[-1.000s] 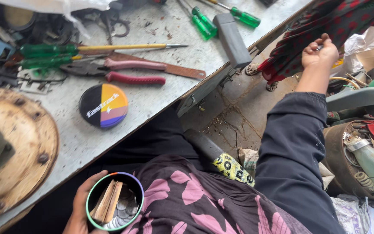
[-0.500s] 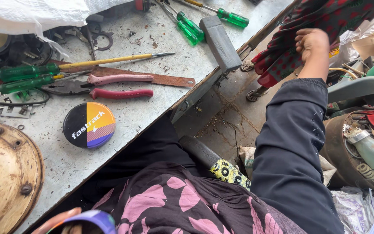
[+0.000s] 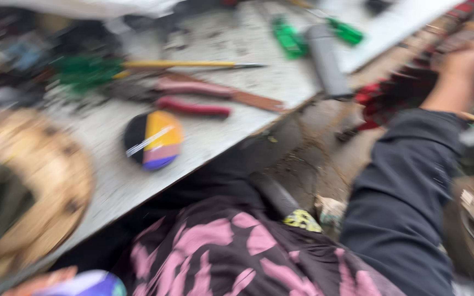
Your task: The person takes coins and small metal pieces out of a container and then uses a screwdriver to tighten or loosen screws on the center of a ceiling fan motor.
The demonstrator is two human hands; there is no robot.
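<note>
The right hand [image 3: 470,66] is stretched out and clenched on a red checked cloth [image 3: 396,96] off the bench edge, probably for reach, while the left hand's [image 3: 39,279] grip can't be told through the blur.

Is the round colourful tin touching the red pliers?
Apart. The head view, though blurred, shows bare grey bench between the round tin and the red-handled pliers above it.
</note>
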